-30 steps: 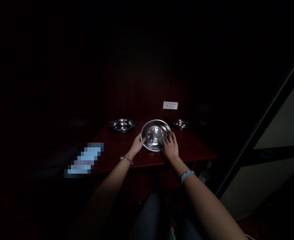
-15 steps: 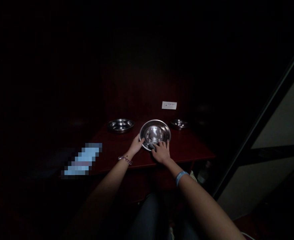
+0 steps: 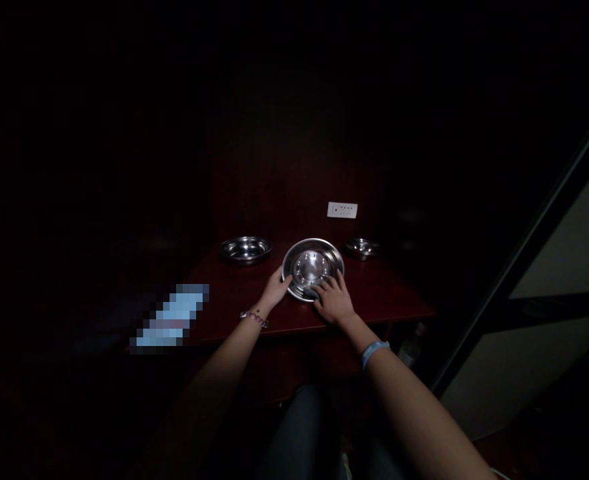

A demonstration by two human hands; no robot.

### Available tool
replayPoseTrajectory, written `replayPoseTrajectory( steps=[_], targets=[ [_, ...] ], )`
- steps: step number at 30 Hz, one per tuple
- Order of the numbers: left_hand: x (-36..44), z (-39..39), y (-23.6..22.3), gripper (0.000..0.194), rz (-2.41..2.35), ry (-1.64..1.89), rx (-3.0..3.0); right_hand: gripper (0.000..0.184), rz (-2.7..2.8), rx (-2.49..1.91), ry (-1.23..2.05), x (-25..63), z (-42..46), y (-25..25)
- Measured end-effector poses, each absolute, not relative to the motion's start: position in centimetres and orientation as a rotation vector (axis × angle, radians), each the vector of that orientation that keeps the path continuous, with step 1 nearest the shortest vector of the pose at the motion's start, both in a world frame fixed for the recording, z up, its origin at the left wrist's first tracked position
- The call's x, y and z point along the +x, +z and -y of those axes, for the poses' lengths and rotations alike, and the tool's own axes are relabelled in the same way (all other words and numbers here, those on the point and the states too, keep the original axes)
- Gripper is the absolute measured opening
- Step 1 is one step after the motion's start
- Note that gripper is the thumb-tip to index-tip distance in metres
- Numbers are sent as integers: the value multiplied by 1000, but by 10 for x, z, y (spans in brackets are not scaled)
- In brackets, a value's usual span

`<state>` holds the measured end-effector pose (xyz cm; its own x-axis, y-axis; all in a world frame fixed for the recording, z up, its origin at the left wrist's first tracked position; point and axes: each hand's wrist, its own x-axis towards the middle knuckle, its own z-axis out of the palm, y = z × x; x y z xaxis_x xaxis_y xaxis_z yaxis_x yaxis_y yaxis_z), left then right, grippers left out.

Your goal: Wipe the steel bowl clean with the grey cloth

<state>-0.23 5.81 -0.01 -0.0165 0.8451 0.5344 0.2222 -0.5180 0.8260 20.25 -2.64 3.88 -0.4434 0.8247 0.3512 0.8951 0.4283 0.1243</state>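
A shiny metal bowl (image 3: 313, 267) is tilted toward me above the front of the dark red table. My left hand (image 3: 275, 288) grips its left rim, thumb over the edge. Inside the bowl's lower right part, my right hand (image 3: 335, 298) presses a small grey pad (image 3: 314, 291) against the wall, its fingers partly spread. Whether the pad is cloth or a scrubber is too dim to tell. A wide metal bowl (image 3: 245, 250) stands behind to the left, and a smaller metal bowl (image 3: 361, 249) behind to the right.
The table (image 3: 254, 313) ends in a front edge just below my hands. A white power socket (image 3: 343, 210) is on the back wall. At the left lies a blurred bright blue shape (image 3: 174, 317). A bottle (image 3: 411, 347) stands low on the right.
My right hand has moved a little to the right along the inside of the bowl with the grey pad. My left hand keeps its hold on the rim. The whole view has shifted slightly.
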Motion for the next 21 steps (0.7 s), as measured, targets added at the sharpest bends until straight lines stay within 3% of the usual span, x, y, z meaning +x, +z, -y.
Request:
replayPoseTrajectory(
  steps=[7, 21],
  targets=[
    [-3, -56, 3, 42, -1113, 1565, 1749, 50, 2417, -1527, -659, 219, 22, 47],
    [-1, -51, 4, 46, -1115, 1554, 1748, 48, 2468, -1514, -703, 228, 8, 37]
  ],
)
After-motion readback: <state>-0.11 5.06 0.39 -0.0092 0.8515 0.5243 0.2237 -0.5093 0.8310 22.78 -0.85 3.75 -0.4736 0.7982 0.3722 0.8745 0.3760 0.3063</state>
